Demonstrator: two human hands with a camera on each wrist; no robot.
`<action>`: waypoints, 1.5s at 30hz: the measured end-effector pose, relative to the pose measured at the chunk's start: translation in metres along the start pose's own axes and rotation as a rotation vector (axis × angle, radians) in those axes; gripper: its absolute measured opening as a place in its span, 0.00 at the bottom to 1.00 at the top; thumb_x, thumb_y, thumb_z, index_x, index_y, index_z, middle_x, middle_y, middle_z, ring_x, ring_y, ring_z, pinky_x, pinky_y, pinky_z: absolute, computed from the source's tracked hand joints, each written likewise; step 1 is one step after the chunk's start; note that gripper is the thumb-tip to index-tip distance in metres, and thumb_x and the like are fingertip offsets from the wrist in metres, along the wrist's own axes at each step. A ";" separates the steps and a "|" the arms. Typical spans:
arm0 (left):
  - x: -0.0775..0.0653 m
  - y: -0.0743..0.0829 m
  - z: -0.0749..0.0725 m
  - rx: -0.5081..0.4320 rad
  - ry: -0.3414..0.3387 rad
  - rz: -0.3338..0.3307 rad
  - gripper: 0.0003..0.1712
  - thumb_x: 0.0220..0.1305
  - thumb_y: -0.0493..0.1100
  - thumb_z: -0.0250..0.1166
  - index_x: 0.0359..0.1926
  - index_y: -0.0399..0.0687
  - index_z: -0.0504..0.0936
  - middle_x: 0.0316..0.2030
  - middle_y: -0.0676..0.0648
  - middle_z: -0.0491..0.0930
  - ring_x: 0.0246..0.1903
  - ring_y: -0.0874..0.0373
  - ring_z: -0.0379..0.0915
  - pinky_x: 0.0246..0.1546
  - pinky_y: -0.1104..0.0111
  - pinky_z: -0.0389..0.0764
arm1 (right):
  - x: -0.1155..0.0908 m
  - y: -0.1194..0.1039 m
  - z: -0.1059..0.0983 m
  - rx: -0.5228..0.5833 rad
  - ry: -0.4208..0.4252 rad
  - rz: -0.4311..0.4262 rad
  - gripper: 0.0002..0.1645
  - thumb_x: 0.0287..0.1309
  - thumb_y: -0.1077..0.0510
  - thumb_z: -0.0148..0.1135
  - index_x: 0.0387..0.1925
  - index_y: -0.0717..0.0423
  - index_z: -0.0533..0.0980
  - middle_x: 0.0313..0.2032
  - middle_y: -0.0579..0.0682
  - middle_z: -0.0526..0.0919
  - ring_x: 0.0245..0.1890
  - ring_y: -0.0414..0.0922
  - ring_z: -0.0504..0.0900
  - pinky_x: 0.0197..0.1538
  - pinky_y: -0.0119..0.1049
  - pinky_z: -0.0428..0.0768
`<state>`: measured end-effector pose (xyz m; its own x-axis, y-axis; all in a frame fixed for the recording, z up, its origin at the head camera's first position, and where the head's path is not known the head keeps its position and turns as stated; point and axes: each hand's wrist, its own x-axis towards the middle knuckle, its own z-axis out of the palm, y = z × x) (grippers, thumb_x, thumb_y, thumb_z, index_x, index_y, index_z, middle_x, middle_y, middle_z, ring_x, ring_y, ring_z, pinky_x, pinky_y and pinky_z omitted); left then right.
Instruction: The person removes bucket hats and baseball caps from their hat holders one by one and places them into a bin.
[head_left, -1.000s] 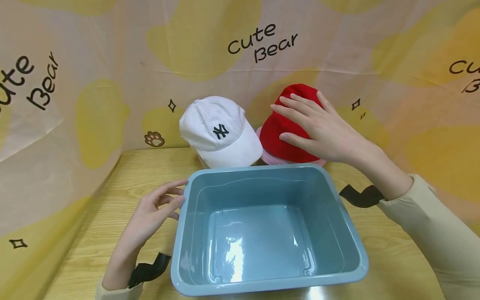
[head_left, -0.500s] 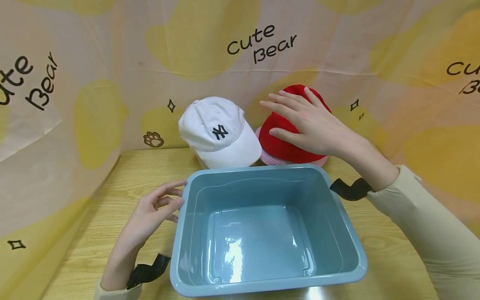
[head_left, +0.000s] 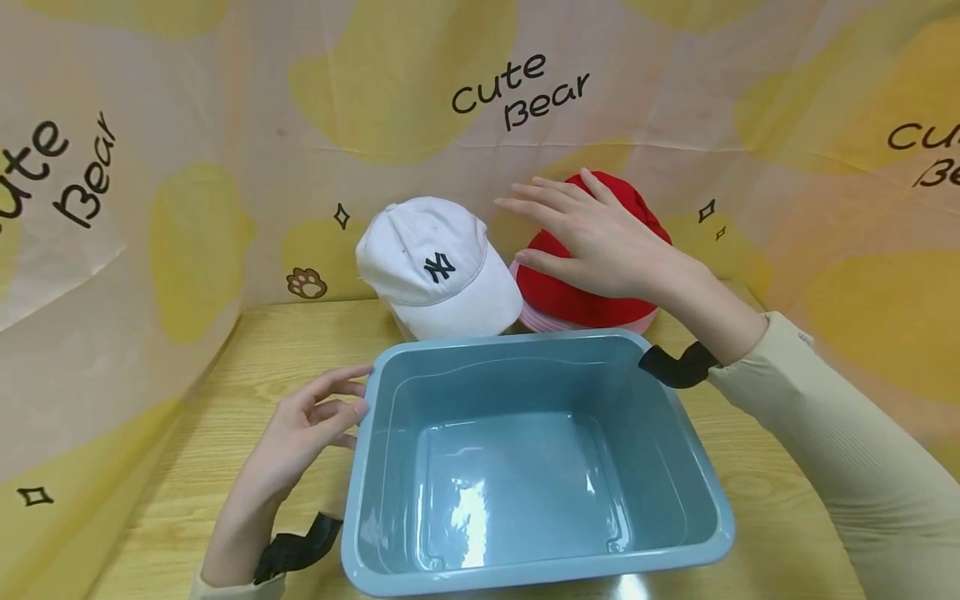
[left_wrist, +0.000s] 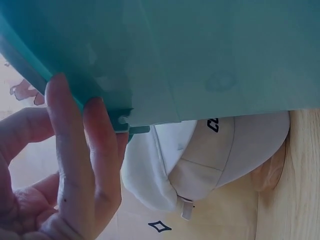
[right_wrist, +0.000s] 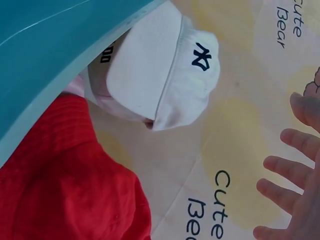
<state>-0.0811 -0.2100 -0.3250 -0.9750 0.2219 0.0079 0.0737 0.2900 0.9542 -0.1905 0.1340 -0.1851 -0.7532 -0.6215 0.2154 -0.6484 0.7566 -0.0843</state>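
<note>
Hands loose: L [head_left: 300, 429] touches tub [head_left: 495, 383], empty R [head_left: 600, 246] part-hides red hat [head_left: 600, 308] nr white cap [head_left: 438, 258].

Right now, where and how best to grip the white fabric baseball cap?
Probably the domed crown of the white fabric baseball cap, pinched from above: it stands exposed, while the brim slopes down toward the rectangular blue plastic basin.

a wood-grain table [head_left: 315, 333] under a blue basin [head_left: 540, 572], stacked caps [head_left: 457, 287] and stacked hats [head_left: 592, 312]
</note>
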 end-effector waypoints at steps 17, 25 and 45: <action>0.002 -0.001 0.001 -0.028 0.001 -0.007 0.27 0.67 0.43 0.61 0.65 0.43 0.69 0.49 0.42 0.74 0.36 0.60 0.83 0.33 0.59 0.86 | 0.027 -0.016 -0.002 -0.027 -0.009 -0.056 0.36 0.66 0.39 0.51 0.73 0.36 0.55 0.74 0.48 0.57 0.75 0.50 0.52 0.77 0.57 0.35; 0.002 -0.002 0.000 -0.043 0.004 -0.013 0.27 0.66 0.42 0.61 0.65 0.42 0.69 0.48 0.45 0.74 0.35 0.60 0.83 0.33 0.58 0.86 | 0.038 -0.021 -0.002 -0.020 -0.015 -0.063 0.36 0.66 0.39 0.51 0.73 0.36 0.55 0.73 0.48 0.58 0.75 0.50 0.53 0.77 0.57 0.37; -0.002 -0.002 0.000 -0.058 0.011 -0.019 0.27 0.66 0.42 0.62 0.65 0.43 0.69 0.49 0.44 0.74 0.35 0.59 0.83 0.33 0.58 0.86 | 0.074 -0.032 0.010 -0.012 -0.047 -0.081 0.35 0.66 0.41 0.53 0.72 0.39 0.58 0.71 0.48 0.63 0.72 0.50 0.58 0.76 0.57 0.44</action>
<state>-0.0798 -0.2112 -0.3268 -0.9784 0.2067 -0.0072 0.0434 0.2391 0.9700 -0.2267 0.0619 -0.1758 -0.7028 -0.6896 0.1747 -0.7064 0.7055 -0.0566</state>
